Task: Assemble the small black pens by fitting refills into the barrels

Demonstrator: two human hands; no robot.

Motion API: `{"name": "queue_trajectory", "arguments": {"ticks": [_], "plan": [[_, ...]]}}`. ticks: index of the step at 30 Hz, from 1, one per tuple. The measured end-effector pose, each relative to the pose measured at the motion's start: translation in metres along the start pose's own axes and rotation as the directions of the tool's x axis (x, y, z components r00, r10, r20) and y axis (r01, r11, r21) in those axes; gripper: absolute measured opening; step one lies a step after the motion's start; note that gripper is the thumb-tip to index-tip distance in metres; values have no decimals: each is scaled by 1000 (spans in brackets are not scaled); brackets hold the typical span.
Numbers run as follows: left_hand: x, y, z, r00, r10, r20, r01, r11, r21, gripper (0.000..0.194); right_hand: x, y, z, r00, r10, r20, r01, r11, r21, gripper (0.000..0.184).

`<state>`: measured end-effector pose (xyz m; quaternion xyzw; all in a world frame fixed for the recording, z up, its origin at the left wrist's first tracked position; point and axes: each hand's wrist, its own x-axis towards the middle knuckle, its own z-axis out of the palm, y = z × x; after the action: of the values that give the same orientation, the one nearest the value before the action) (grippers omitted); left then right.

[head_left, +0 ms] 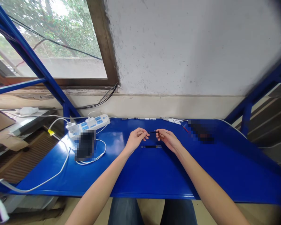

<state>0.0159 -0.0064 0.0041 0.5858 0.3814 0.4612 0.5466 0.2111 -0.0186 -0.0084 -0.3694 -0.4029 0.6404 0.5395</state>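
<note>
My left hand (140, 136) pinches one end of a thin dark pen (151, 132) with thumb and fingertips. At the pen's other end, the fingertips of my right hand (165, 136) are closed on it. The pen is held level, a little above the blue table (150, 175); its finer parts are too small to make out. Just below both hands, slim dark pen refills (151, 146) with yellowish right ends lie side by side on the table.
Several white pens (174, 120) lie along the table's back edge. A power strip (93, 122), white cables (61, 170) and a blurred dark object (85, 145) are at left. Another blurred dark object (202, 132) lies at right. Blue metal posts (247, 115) flank the table.
</note>
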Motion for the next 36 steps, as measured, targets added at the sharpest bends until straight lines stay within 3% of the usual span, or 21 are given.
{"name": "queue_trajectory", "arguments": {"ticks": [5, 15, 24, 29, 33, 36], "plan": [[0, 2, -1, 1000, 12, -23, -12, 1000, 0, 27, 1, 0, -3, 1000, -9, -24, 9, 1000, 5, 34], [0, -4, 1, 998, -17, 57, 17, 1000, 8, 27, -3, 2, 2, 997, 31, 69, -25, 997, -76, 34], [-3, -4, -3, 996, 48, 78, -69, 955, 287, 18, 0, 5, -2, 997, -61, 38, 70, 942, -329, 31], [-4, -4, -6, 985, 143, 93, -170, 866, 470, 17, 1, 6, -3, 980, -198, 37, 178, 766, -617, 27], [-1, -7, -8, 980, 173, 100, -199, 776, 598, 11, 1, 10, -3, 947, -287, 146, 282, 517, -808, 18], [1, -12, -11, 970, 198, 142, -241, 687, 686, 10, -1, 13, -2, 924, -281, 258, 345, 328, -879, 16]]}}
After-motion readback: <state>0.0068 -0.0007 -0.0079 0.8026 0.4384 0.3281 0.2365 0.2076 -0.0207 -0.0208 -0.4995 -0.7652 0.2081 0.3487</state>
